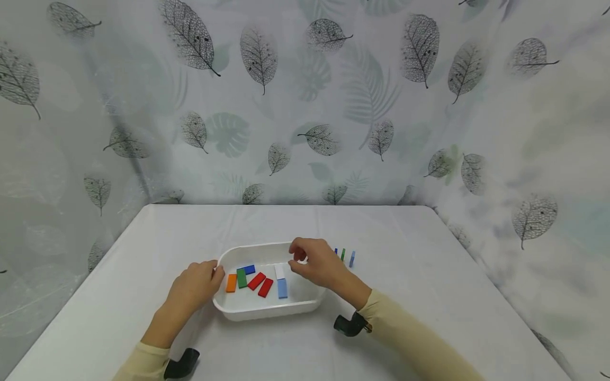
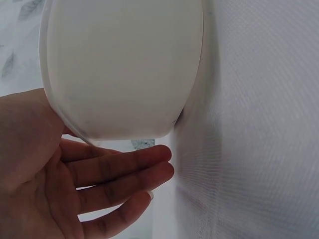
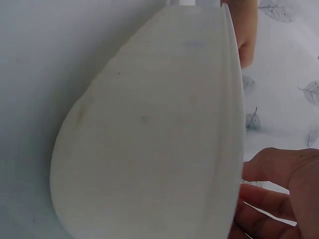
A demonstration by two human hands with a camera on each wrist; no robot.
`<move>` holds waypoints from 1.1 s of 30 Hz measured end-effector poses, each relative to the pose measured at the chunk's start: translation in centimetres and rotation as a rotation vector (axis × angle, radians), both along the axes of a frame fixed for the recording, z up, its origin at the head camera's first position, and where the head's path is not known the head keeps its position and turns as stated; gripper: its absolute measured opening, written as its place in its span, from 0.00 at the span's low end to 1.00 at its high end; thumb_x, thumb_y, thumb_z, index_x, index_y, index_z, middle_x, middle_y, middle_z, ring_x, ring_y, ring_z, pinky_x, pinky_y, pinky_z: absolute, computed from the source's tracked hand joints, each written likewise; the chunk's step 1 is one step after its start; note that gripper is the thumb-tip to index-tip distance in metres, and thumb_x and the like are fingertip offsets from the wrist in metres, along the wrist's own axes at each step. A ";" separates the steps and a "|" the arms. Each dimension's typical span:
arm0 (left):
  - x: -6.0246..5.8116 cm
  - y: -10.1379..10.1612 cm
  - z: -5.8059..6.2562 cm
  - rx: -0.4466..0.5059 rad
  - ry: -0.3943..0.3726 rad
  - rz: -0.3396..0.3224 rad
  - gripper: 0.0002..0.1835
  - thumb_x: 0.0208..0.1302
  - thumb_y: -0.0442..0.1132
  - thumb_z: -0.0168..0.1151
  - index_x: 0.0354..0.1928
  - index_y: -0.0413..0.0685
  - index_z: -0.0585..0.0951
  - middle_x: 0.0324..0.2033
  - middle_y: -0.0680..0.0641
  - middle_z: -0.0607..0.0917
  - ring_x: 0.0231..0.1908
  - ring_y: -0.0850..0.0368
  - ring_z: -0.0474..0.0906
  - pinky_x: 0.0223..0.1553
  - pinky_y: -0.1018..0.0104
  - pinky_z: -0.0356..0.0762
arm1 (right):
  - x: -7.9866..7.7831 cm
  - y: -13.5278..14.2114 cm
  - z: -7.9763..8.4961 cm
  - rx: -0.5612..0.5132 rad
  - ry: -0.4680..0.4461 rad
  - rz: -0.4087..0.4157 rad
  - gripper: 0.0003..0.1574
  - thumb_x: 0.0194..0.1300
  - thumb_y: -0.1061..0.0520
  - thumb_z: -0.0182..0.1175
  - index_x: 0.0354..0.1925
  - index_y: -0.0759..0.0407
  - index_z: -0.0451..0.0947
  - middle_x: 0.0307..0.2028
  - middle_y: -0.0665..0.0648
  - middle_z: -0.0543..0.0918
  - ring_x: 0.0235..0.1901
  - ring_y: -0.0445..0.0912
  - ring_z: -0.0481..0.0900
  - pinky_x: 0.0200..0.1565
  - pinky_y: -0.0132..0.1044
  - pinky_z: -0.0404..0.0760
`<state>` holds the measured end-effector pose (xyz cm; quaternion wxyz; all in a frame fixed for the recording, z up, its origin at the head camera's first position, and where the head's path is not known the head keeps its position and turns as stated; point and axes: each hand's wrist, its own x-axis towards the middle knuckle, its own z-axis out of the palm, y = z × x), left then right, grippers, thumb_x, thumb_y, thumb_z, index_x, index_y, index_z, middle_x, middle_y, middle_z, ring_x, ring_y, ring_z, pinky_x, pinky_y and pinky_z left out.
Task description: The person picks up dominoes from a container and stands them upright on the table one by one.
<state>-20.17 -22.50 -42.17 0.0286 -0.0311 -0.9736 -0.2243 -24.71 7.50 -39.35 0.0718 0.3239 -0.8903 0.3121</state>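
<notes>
Left hand [image 1: 194,286] pinches the left rim of the white plastic tray [image 1: 264,312], likely steadying it; right hand [image 1: 318,262], fingers loosely parted, seemingly empty, hovers over its right end.

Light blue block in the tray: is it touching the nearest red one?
Apart. The head view shows a narrow strip of white floor in the tray between the light blue block and the nearest red block.
</notes>
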 end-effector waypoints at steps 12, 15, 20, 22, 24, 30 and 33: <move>0.0 -0.1 0.1 0.004 -0.009 -0.001 0.22 0.75 0.41 0.55 0.55 0.25 0.80 0.36 0.37 0.86 0.23 0.53 0.74 0.25 0.61 0.80 | -0.7 -3.3 -1.5 0.242 -0.125 -0.031 0.09 0.64 0.54 0.73 0.39 0.55 0.83 0.26 0.44 0.77 0.28 0.41 0.75 0.31 0.30 0.77; -0.1 -0.1 0.0 0.010 -0.010 -0.005 0.22 0.75 0.41 0.55 0.55 0.25 0.80 0.34 0.39 0.86 0.23 0.53 0.74 0.24 0.61 0.78 | -0.8 -3.5 -1.8 0.294 -0.158 -0.054 0.09 0.63 0.53 0.74 0.37 0.54 0.83 0.26 0.45 0.78 0.29 0.41 0.75 0.32 0.30 0.77; 0.1 -0.3 -0.2 0.002 -0.009 0.004 0.21 0.75 0.41 0.54 0.54 0.26 0.81 0.31 0.41 0.84 0.23 0.53 0.73 0.24 0.61 0.77 | -0.8 -4.0 -2.5 0.350 -0.235 -0.074 0.13 0.62 0.49 0.75 0.31 0.51 0.81 0.24 0.45 0.78 0.29 0.41 0.75 0.32 0.32 0.76; 0.2 -0.3 -0.2 -0.001 -0.007 0.005 0.20 0.75 0.41 0.54 0.52 0.27 0.82 0.28 0.43 0.83 0.23 0.53 0.73 0.24 0.61 0.76 | -0.7 -4.2 -2.8 0.361 -0.270 -0.082 0.15 0.62 0.46 0.75 0.29 0.51 0.80 0.23 0.46 0.77 0.28 0.42 0.75 0.31 0.32 0.75; 0.1 -0.3 -0.2 0.003 0.000 -0.003 0.19 0.75 0.40 0.53 0.51 0.28 0.82 0.26 0.45 0.81 0.23 0.53 0.72 0.24 0.61 0.74 | -0.6 -4.2 -3.0 0.372 -0.283 -0.104 0.17 0.61 0.44 0.76 0.29 0.51 0.80 0.22 0.47 0.77 0.27 0.42 0.75 0.29 0.33 0.74; -0.2 0.0 -0.1 0.013 0.007 -0.014 0.20 0.76 0.41 0.53 0.51 0.27 0.82 0.25 0.47 0.79 0.22 0.53 0.71 0.23 0.61 0.73 | -0.6 -4.3 -3.2 0.374 -0.290 -0.142 0.18 0.59 0.45 0.77 0.27 0.53 0.81 0.19 0.49 0.77 0.23 0.42 0.75 0.26 0.33 0.72; -0.1 -0.1 0.0 0.008 -0.003 -0.002 0.20 0.75 0.41 0.53 0.51 0.27 0.82 0.26 0.46 0.80 0.22 0.53 0.72 0.23 0.61 0.73 | -0.7 -4.4 -3.2 0.369 -0.297 -0.120 0.15 0.60 0.48 0.76 0.28 0.54 0.81 0.20 0.48 0.77 0.23 0.42 0.75 0.26 0.33 0.73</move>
